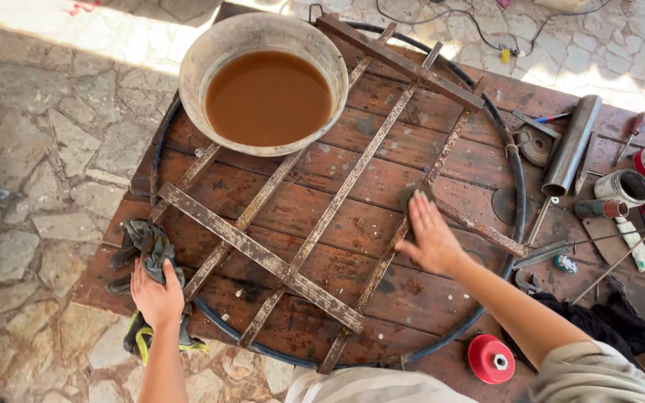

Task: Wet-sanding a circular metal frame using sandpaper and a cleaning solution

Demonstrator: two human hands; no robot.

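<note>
Rusty steel grid, flat bars welded in a lattice, lies across the centre of the frame on a stained wooden table, inside a dark round hoop that rings it. Judging by the bar stock, it is heavy and fully stiff, no flex; surfaces look rough and flaky, so grippy rather than slick, but edges and weld spots could bite bare skin. Best hold looks like the long outer bars near a crossing, two hands well apart.

My right hand, centre right of frame, is flat and open, fingers spread, palm down, pressing a small dark pad onto one of the bars; the fingertips cover part of it, so I can't tell what kind of pad it is. Forearm comes in from the lower right, wrist roughly straight, sleeve pushed to the elbow.

My left hand, lower left, rests palm down on a crumpled grey rag at the table edge, just beside the grid's corner. Fingers loosely curled over the cloth, not a tight grip. Arm comes straight up from the bottom edge.

Upper centre: a round basin of brown liquid sits on top of the grid bars. Right side: metal tube, cans, hand tools, loose clutter. Bottom right: red wheel on the table. Stone paving fills the left.
</note>
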